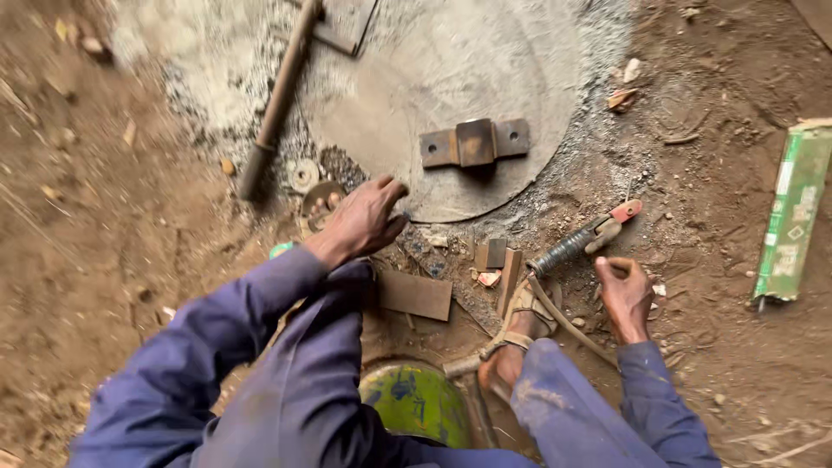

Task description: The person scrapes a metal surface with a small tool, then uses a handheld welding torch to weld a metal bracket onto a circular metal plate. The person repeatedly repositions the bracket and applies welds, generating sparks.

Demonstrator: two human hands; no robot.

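My left hand (pixel 362 220) reaches forward to the near edge of a large round metal plate (pixel 451 78) lying on the dirt, fingers curled at its rim. A rusty metal bracket (pixel 474 143) sits on the plate. My right hand (pixel 624 293) is closed in a loose fist beside a welding electrode holder (pixel 582 241) with a ribbed grey grip and red tip; whether it holds anything I cannot tell. The holder's cable (pixel 563 319) runs past my sandalled foot (pixel 513 334).
A long metal pipe (pixel 279 100) lies left of the plate. Flat steel scraps (pixel 414 295) and small offcuts lie near my knees. A green carton (pixel 793 212) rests at the right. A green and yellow drum (pixel 416 400) sits under me.
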